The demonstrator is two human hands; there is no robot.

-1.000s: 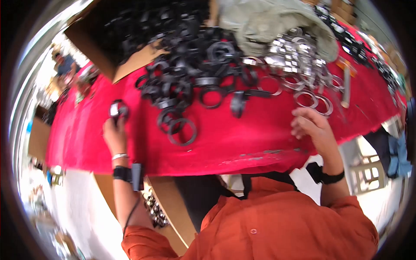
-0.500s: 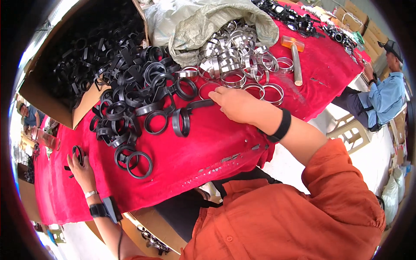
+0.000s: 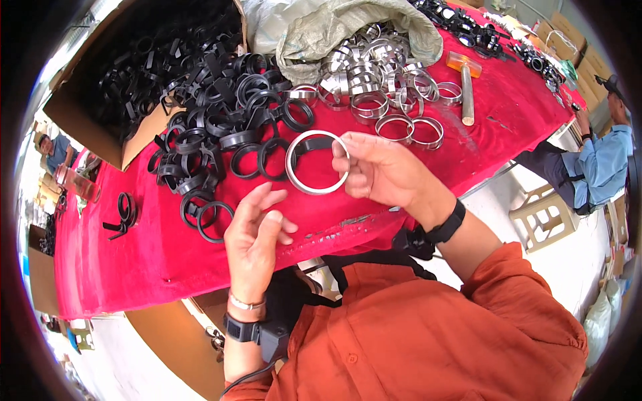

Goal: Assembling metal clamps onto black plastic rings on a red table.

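A shiny silver metal ring [image 3: 317, 162] is held up above the desk [image 3: 134, 260], which is covered in red cloth, roughly in the middle of the view. The right hand [image 3: 378, 168] pinches the ring's right edge between thumb and fingers, so the ring faces the camera with its opening clear. The left hand [image 3: 255, 242] is just below and to the left of it, palm turned inward, fingers loosely spread and gripping nothing; its fingertips come close to the ring's lower rim but whether they touch it cannot be told.

Behind the ring, on the red cloth, lies a loose heap of black plastic ring clamps [image 3: 221, 127], spilling from a brown cardboard box [image 3: 80, 127] filled with the same black parts at the upper left. To the right of that heap is a pile of silver metal rings [image 3: 374, 83], coming out of the mouth of a grey-green woven sack [image 3: 334, 27]. Just beside that pile lies a hammer with an orange head and a pale handle [image 3: 466, 87]. A single black clamp [image 3: 124, 214] lies apart at the left of the desk.

At the far right a person in a light blue shirt [image 3: 602, 167] is seated beside the desk, near a beige plastic stool [image 3: 545, 217].
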